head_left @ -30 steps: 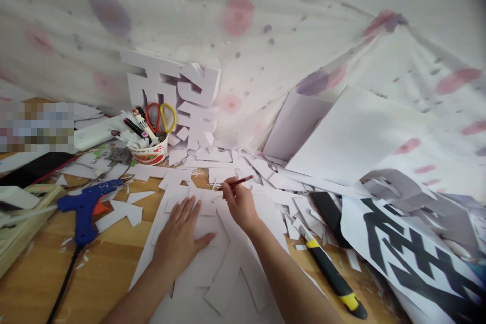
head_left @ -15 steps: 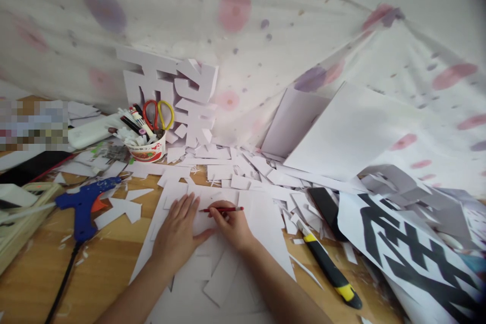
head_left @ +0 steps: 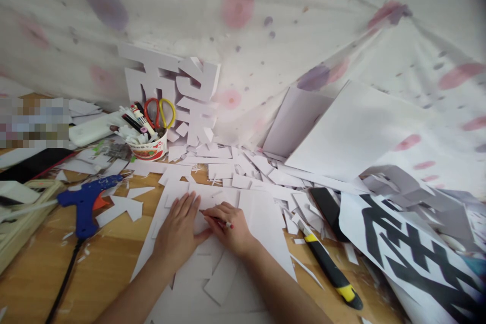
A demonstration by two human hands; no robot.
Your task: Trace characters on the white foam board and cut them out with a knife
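My left hand (head_left: 178, 230) lies flat with its fingers stretched out on cut white pieces over a white sheet (head_left: 268, 228). Just right of its fingertips, my right hand (head_left: 230, 225) grips a thin red pencil (head_left: 229, 224), its tip pointing left toward the left hand's fingers. Most of the pencil is hidden by the right hand's fingers. Below both hands, a white strip (head_left: 222, 278) and other flat cut pieces rest on the sheet.
A blue glue gun (head_left: 85, 207) sits at left, near a cup (head_left: 150, 149) of pens and scissors. White character shapes (head_left: 197, 81) stand behind. At right are a yellow-black cutter (head_left: 330, 266), a dark phone (head_left: 326, 207) and a black-printed sheet (head_left: 353, 217). Scraps lie along the back.
My right hand has turned and its fingers have closed further over the pencil, whose back end now points down to the right. The left hand stays on the pieces. The view has shifted slightly.
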